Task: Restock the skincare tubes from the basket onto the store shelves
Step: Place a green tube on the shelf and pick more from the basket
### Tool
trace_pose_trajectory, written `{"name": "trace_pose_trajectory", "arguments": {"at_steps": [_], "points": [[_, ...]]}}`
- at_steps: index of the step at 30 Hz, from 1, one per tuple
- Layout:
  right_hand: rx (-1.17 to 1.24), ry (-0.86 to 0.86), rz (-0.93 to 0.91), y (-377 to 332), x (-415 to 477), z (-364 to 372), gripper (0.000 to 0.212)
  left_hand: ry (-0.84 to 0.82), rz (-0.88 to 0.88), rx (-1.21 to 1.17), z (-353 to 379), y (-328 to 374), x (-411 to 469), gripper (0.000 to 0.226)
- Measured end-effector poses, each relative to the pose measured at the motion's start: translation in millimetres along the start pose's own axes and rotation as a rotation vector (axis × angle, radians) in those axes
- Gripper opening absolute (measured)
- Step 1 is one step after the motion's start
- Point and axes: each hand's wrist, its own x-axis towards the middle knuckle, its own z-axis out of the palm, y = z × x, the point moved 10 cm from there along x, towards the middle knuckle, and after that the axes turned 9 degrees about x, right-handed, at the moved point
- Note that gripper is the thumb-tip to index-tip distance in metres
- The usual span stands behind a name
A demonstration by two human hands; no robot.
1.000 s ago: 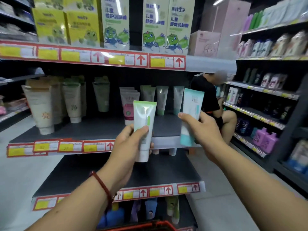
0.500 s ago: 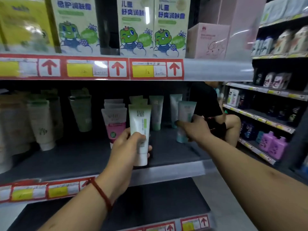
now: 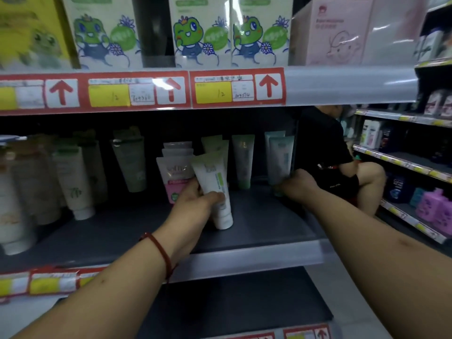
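My left hand point(image 3: 195, 204) grips a white tube with a green stripe point(image 3: 215, 189), tilted left, its cap resting on the dark middle shelf point(image 3: 264, 223) in front of a row of green tubes. My right hand point(image 3: 297, 184) is wrapped around the base of a pale blue-green tube point(image 3: 280, 160) standing at the shelf's right end, in front of a matching tube. A pink and white tube point(image 3: 175, 177) stands just left of my left hand. The basket is out of view.
Further tubes point(image 3: 73, 182) stand along the shelf to the left. Frog-printed boxes point(image 3: 203, 30) fill the shelf above, over red price tags point(image 3: 237, 88). A person in black point(image 3: 327, 155) crouches in the aisle to the right, beside another rack of products point(image 3: 415, 167).
Both hands have reached forward and down into the middle shelf. The green-striped tube now touches the shelf, and the blue-green tube stands at the right end. The view has moved closer.
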Motion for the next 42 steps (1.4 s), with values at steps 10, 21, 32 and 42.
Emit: {"name": "trace_pose_trajectory", "arguments": {"at_steps": [10,21,32,42], "points": [[0.076,-0.015,-0.090,-1.1,-48.3,-16.4,0.021,-0.005,-0.014,0.199,16.1,1.5,43.9,0.045],[0.076,-0.049,-0.081,8.3,-57.5,-14.0,0.041,0.102,-0.179,0.259,-7.8,-31.7,57.9,0.035],[-0.058,-0.043,-0.314,-41.9,-139.7,-15.8,0.044,0.017,-0.130,0.423,-21.9,-1.2,-30.2,0.014],[-0.188,-0.198,-0.531,-77.2,-270.5,41.3,0.061,0.131,0.217,0.704,-87.1,16.3,-144.3,0.041]]}}
